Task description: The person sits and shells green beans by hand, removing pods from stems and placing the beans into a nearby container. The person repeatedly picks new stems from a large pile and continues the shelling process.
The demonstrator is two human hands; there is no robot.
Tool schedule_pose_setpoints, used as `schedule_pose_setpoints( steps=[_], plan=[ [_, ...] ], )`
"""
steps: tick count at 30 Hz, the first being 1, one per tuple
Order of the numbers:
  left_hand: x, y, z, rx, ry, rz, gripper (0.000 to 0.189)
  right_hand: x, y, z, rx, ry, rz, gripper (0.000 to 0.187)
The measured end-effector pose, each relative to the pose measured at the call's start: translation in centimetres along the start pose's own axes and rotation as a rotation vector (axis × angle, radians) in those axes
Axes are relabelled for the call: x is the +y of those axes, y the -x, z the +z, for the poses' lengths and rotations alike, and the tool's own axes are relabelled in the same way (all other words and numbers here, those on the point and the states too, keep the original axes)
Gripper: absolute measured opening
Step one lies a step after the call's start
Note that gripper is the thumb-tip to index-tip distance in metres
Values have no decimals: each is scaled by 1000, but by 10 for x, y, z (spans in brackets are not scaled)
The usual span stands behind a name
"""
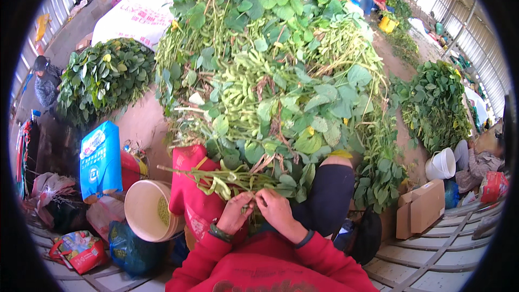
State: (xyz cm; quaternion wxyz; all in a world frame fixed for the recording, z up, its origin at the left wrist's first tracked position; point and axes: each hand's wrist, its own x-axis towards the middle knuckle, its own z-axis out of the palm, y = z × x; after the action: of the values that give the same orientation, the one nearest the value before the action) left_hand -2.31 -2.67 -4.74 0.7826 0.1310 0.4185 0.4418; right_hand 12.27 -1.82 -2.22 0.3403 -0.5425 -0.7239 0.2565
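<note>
My left hand (236, 213), a green bangle at its wrist, meets my right hand (277, 211) above my lap. The fingertips of both pinch a small green bean pod (244, 209), mostly hidden by the fingers. Just beyond them a cut soybean stem (243, 179) with pods and leaves lies across my knees. A red cloth (190, 202) covers my left leg. To the left, a whitish plastic bucket (136, 211) is tilted towards me, with loose green beans (163, 211) in it. A tall heap of soybean plants (259, 89) rises right in front of my knees.
A blue bag (100, 160) and a red bucket (131, 170) stand at the left, with a red printed bag (81, 251) nearer me. Cardboard boxes (425, 211) and a white bucket (442, 164) are at the right. Several people sit around by other plant heaps (105, 77).
</note>
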Motion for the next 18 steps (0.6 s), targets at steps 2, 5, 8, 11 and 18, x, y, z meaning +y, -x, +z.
schedule_pose_setpoints(
  steps=[2,5,8,11,18],
  plan=[
    [0,2,2,28,-8,32,10,-2,0,4,26,32,-44,8],
    [-2,1,2,59,-59,51,12,2,1,9,10,60,-17,9],
    [-6,1,-1,6,-81,100,12,7,-2,15,66,-34,-1,11],
    [-4,4,-2,-38,-113,79,18,14,-2,19,33,-110,123,11],
    [-2,8,-10,-68,-105,51,13,13,-40,7,-138,-42,244,31]
  ],
)
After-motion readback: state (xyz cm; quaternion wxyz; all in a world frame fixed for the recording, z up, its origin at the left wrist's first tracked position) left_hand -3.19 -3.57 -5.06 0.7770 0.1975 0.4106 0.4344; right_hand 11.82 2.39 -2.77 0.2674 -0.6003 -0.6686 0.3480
